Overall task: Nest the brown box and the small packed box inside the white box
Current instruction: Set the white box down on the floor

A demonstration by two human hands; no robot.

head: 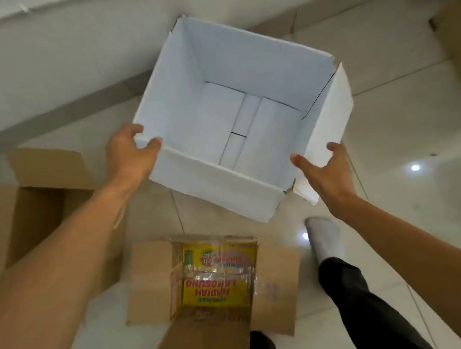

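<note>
while the small packed box lies open on the floor, the white box is gripped at its near-left corner by the left hand; the right hand is spread open at the right flap.

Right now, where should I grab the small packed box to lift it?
Judging by its pose, take the small packed box by its two long outer walls, reaching down from above. It sits open-topped on the floor with its flaps splayed flat, too floppy to lift by.

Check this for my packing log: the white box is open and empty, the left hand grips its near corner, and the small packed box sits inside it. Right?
Not quite. The head view shows the small packed box on the floor, nearer than the white box. The rest holds: the white box is open and empty, left hand gripping its corner.
</note>
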